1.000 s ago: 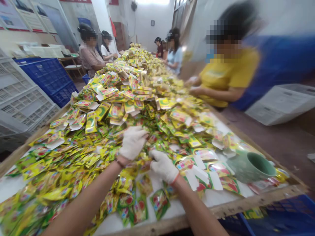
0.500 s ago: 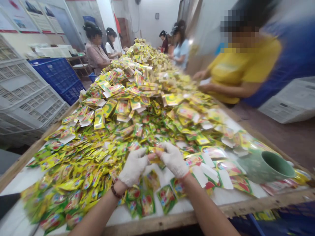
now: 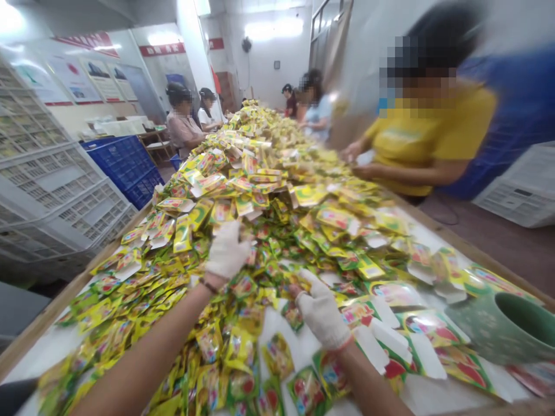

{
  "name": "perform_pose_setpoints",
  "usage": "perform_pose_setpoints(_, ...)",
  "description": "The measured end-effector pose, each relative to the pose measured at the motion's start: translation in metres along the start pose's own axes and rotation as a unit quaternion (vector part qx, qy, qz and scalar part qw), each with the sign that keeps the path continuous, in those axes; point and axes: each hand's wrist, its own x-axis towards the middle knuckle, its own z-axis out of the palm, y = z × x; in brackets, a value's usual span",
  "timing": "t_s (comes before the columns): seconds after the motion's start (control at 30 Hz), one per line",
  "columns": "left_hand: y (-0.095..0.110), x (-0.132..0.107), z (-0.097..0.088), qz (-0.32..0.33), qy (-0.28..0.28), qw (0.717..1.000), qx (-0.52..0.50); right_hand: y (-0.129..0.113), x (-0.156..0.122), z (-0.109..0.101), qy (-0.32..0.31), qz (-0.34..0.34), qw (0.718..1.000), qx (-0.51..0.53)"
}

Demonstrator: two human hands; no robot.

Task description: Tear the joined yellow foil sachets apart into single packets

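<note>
My left hand (image 3: 229, 251), in a white glove with bare fingertips, reaches over the heap near the small yellow boxes. Its fingers look apart, though their tips blur into the boxes behind. Lower and to the right, my right hand (image 3: 323, 309) wears a matching glove; its fingers are closed on what looks like a small yellow packet (image 3: 299, 279), partly hidden by the hand. Below the hands lie loose green and yellow packets (image 3: 277, 353) on the white table top. Flattened printed boxes with white flaps (image 3: 392, 341) lie beside my right wrist.
A long pile of yellow boxes (image 3: 255, 138) runs down the table. A green round container (image 3: 481, 323) stands at the right. White crates (image 3: 73, 196) and a blue crate (image 3: 125, 167) are at the left. A co-worker in a yellow shirt (image 3: 416, 144) works across the right edge.
My hands have parted: the left moved forward into the heap, the right shifted right and slightly down. The view has tilted up, showing more wall and ceiling lights.
</note>
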Motion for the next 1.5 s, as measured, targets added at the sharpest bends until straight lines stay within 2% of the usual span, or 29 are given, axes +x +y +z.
perform_pose_setpoints(0.07,-0.017,0.029,0.001,-0.038,-0.018,0.992,0.117,0.0,0.001,0.0,0.003,-0.002,1.0,-0.012)
perform_pose_setpoints(0.17,-0.034,0.044,-0.003,-0.048,-0.03,0.988,0.146,-0.002,0.0,0.001,-0.005,-0.006,1.0,0.006)
perform_pose_setpoints(0.27,-0.033,0.023,-0.022,-0.01,0.009,0.99,0.139,-0.002,-0.002,0.001,-0.019,-0.018,0.999,0.021)
perform_pose_setpoints(0.37,-0.016,-0.018,-0.046,0.105,0.041,0.982,0.15,0.0,-0.004,0.003,-0.044,-0.043,0.998,0.014)
perform_pose_setpoints(0.43,0.002,-0.045,-0.055,0.142,-0.017,0.972,0.186,0.002,-0.004,0.004,-0.045,-0.05,0.998,0.016)
perform_pose_setpoints(0.5,0.019,-0.065,-0.053,0.125,-0.114,0.968,0.186,0.002,-0.004,0.004,-0.018,-0.049,0.998,0.024)
perform_pose_setpoints(0.57,0.03,-0.077,-0.046,0.109,-0.202,0.965,0.126,0.0,-0.002,0.003,0.023,-0.06,0.997,0.029)
perform_pose_setpoints(0.63,0.033,-0.085,-0.04,0.109,-0.244,0.961,0.064,-0.002,-0.001,0.0,0.042,-0.074,0.996,0.029)
perform_pose_setpoints(0.7,0.03,-0.091,-0.038,0.114,-0.234,0.963,0.065,-0.004,0.0,-0.003,0.031,-0.072,0.997,0.028)
perform_pose_setpoints(0.83,0.013,-0.112,-0.038,0.121,-0.183,0.962,0.16,-0.001,-0.001,-0.004,0.004,-0.065,0.998,-0.003)
perform_pose_setpoints(0.97,0.002,-0.129,-0.023,0.124,-0.158,0.963,0.181,0.007,-0.003,0.003,0.012,-0.083,0.994,-0.065)
perform_pose_setpoints(1.1,-0.001,-0.132,-0.008,0.123,-0.108,0.981,0.104,0.011,-0.003,0.003,-0.015,-0.105,0.989,-0.102)
perform_pose_setpoints(1.2,-0.003,-0.133,-0.006,0.146,-0.081,0.985,0.032,0.01,-0.001,-0.001,-0.067,-0.098,0.986,-0.115)
perform_pose_setpoints(1.33,-0.004,-0.136,-0.007,0.206,-0.1,0.973,-0.007,0.01,0.0,-0.007,-0.149,-0.094,0.976,-0.128)
perform_pose_setpoints(1.4,-0.004,-0.137,-0.006,0.231,-0.105,0.967,-0.01,0.008,0.0,-0.008,-0.155,-0.093,0.974,-0.135)
perform_pose_setpoints(1.5,-0.004,-0.134,-0.004,0.242,-0.073,0.968,-0.007,0.002,-0.001,-0.011,-0.123,-0.099,0.977,-0.143)
